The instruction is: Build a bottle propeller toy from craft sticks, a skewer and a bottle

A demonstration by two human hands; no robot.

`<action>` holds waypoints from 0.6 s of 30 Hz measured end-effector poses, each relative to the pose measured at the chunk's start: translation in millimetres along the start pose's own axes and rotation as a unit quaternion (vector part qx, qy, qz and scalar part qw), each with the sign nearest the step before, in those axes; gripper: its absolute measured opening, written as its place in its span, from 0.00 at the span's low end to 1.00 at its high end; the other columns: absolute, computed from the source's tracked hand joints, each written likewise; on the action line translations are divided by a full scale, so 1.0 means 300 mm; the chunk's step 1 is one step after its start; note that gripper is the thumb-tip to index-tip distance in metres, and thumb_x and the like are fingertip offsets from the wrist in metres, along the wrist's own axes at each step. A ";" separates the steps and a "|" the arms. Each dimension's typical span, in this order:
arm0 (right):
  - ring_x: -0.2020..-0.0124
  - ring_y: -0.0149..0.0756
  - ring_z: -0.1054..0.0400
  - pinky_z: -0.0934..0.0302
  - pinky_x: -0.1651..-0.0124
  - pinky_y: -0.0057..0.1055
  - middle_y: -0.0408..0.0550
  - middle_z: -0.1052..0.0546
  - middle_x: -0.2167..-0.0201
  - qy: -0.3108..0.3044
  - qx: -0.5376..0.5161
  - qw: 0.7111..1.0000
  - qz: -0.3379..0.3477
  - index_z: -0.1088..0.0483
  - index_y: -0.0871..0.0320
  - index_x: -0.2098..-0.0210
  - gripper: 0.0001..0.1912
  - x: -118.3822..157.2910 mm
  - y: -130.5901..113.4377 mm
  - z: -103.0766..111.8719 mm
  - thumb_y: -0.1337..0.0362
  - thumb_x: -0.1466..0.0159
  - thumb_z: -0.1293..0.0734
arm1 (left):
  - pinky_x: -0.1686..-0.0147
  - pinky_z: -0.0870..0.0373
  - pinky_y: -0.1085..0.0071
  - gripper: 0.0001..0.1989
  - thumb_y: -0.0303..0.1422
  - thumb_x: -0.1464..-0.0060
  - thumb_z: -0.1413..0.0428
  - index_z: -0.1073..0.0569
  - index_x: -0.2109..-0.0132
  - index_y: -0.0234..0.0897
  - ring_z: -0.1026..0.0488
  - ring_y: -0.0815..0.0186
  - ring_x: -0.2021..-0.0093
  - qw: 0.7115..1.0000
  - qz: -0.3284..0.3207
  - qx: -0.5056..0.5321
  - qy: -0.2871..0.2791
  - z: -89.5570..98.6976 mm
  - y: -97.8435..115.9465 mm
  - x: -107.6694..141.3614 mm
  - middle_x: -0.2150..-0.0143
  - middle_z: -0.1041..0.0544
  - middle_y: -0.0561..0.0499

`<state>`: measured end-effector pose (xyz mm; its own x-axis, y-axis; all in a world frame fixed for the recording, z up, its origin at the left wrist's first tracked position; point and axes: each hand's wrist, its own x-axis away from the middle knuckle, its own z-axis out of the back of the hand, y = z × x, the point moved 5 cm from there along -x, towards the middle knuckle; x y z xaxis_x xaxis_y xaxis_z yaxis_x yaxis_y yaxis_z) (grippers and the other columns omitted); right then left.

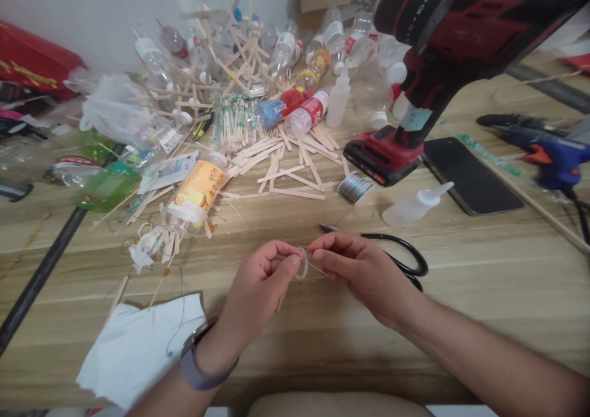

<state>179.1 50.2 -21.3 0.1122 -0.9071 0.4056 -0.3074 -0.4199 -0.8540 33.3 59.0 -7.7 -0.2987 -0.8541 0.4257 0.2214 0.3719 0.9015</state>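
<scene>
A small whitish plastic ring stands on edge between my two hands, above the wooden table. My left hand pinches it between thumb and forefinger. My right hand is closed in a pinch close to the ring's right side, at a thin pale strand that reaches to the ring. Whether the strand is thread or wire I cannot make out. Black-handled scissors lie partly hidden behind my right hand. Beyond them are a spool of multicoloured thread and a small white squeeze bottle.
A red-and-black cordless drill stands at right, near a phone and a blue glue gun. Wooden sticks and plastic bottles fill the back. A yellow-labelled bottle and white paper lie at left.
</scene>
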 end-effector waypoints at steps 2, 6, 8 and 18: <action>0.78 0.26 0.45 0.51 0.74 0.26 0.39 0.31 0.80 0.005 0.011 1.000 0.010 0.25 0.59 0.73 0.11 0.001 -0.004 0.003 0.58 0.50 0.26 | 0.87 0.55 0.80 0.11 0.41 0.43 0.48 0.29 0.62 0.37 0.51 0.76 0.87 1.000 -0.002 -0.001 -0.007 -0.004 -0.001 0.000 0.88 0.44 0.64; 0.76 0.28 0.40 0.45 0.72 0.27 0.40 0.29 0.77 0.020 0.050 0.998 0.046 0.26 0.58 0.71 0.10 0.004 -0.017 0.011 0.59 0.48 0.27 | 0.86 0.54 0.79 0.11 0.40 0.42 0.48 0.29 0.62 0.37 0.50 0.76 0.87 1.000 -0.007 0.002 -0.007 -0.003 0.001 -0.001 0.88 0.44 0.64; 0.75 0.29 0.38 0.43 0.71 0.28 0.41 0.28 0.76 0.015 0.070 0.995 0.067 0.27 0.57 0.70 0.09 0.004 -0.023 0.011 0.60 0.48 0.28 | 0.85 0.54 0.79 0.11 0.40 0.42 0.48 0.29 0.62 0.37 0.50 0.76 0.87 1.000 -0.008 0.003 -0.005 -0.001 0.002 -0.001 0.88 0.44 0.64; 0.73 0.32 0.32 0.36 0.66 0.30 0.43 0.26 0.74 -0.043 0.333 0.880 0.337 0.29 0.55 0.67 0.05 0.069 -0.086 -0.041 0.71 0.40 0.34 | 0.84 0.55 0.78 0.11 0.40 0.43 0.47 0.31 0.66 0.36 0.51 0.76 0.87 0.999 -0.011 0.033 -0.007 0.002 0.006 -0.004 0.88 0.43 0.64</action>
<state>177.8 42.6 13.0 0.1972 -0.9434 -0.2668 0.2869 0.3158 -0.9044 33.4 60.9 -6.6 -0.3154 -0.8578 0.4059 0.1533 0.3761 0.9138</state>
